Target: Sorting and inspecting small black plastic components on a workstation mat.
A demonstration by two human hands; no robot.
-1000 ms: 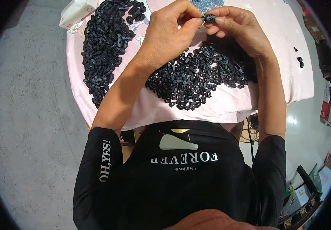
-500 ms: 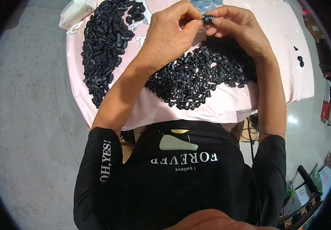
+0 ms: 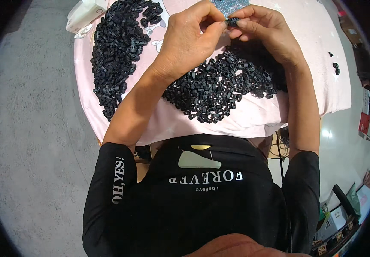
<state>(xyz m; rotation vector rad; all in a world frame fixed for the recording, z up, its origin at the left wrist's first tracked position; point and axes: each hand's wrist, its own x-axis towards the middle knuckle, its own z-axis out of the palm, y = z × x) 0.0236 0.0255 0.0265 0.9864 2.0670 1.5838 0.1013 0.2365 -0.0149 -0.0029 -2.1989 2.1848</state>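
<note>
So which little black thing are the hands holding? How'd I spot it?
Find the pink cloth, then where the left hand and right hand meet near the picture's top. Their fingertips pinch a black piece. Unlike those in the left heap, it's held, not lying.

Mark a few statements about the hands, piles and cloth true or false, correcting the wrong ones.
1. The left hand and right hand both have fingers at one small black piece. True.
2. The table covering is green. False: it is a pink cloth.
3. A white box sits beside the long dark pile. True.
4. The middle heap fills a bowl. False: those loose black parts lie directly on the cloth.
</note>
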